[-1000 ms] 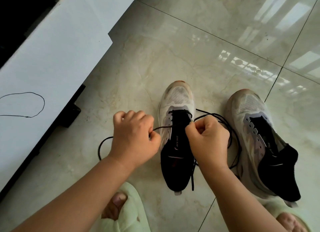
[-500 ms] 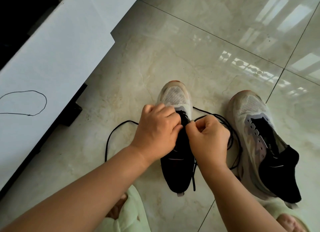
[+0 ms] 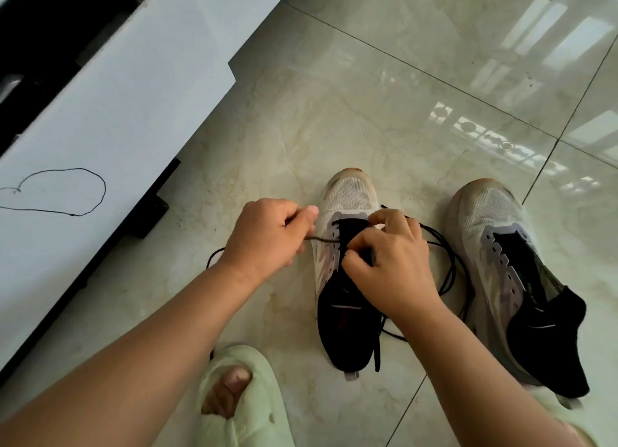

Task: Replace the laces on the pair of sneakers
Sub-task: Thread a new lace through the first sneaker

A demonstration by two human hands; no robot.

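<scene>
Black lace pinched by left hand; right hand fingers curled over sneaker, eyelets hidden

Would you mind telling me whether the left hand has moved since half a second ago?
Yes: the left hand has pulled leftward off the sneaker.

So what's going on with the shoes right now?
A person is threading a black lace into the left-hand sneaker on the tiled floor. The left hand pinches a stretch of lace drawn out sideways from an eyelet near the toe, while the right hand works at the tongue, its fingers curled there. Only the lowest eyelets look laced. The other sneaker stands beside it with no lace in it.
</scene>
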